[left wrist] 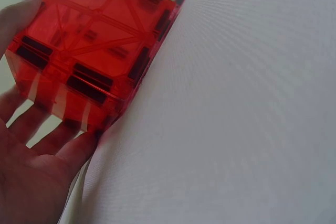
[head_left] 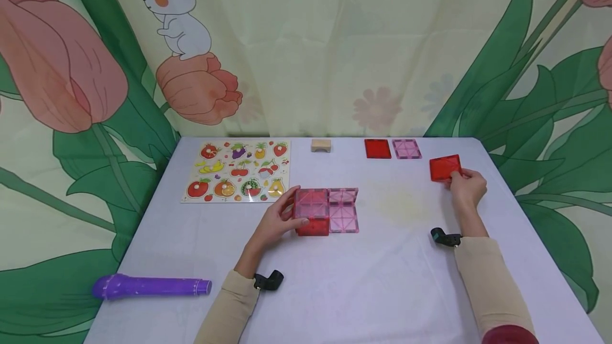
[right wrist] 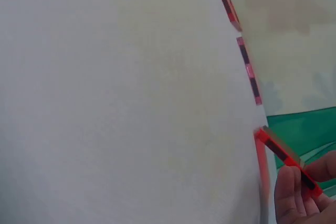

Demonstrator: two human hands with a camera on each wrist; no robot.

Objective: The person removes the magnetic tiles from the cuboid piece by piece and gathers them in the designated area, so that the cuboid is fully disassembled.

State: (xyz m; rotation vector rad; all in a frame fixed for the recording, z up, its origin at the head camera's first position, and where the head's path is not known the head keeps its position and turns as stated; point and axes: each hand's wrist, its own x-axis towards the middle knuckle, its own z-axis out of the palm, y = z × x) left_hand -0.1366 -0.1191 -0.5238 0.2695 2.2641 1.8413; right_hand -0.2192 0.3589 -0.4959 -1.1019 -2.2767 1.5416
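Note:
My left hand (head_left: pixel 276 223) holds a box of see-through magnetic tiles (head_left: pixel 313 210) by its left side, thumb across the front. The box has red walls and a pink top. Joined to its right are pink magnetic tiles (head_left: pixel 343 218), one flat and one standing at the back. In the left wrist view, the fingers curve along a red wall (left wrist: pixel 100 30). Over at the right, my right hand (head_left: pixel 469 190) pinches a red magnetic tile (head_left: pixel 442 168) by its edge. The right wrist view shows that tile (right wrist: pixel 283 153) tilted, one edge near or on the cloth.
At the back edge lie another red tile (head_left: pixel 377 148), a pink tile (head_left: pixel 407 148) and a small wooden arch block (head_left: pixel 321 145). A fruit picture board (head_left: pixel 222 155) lies back left. A purple, microphone-shaped object (head_left: pixel 153 286) rests front left. A printed curtain (head_left: pixel 306 68) hangs behind the table.

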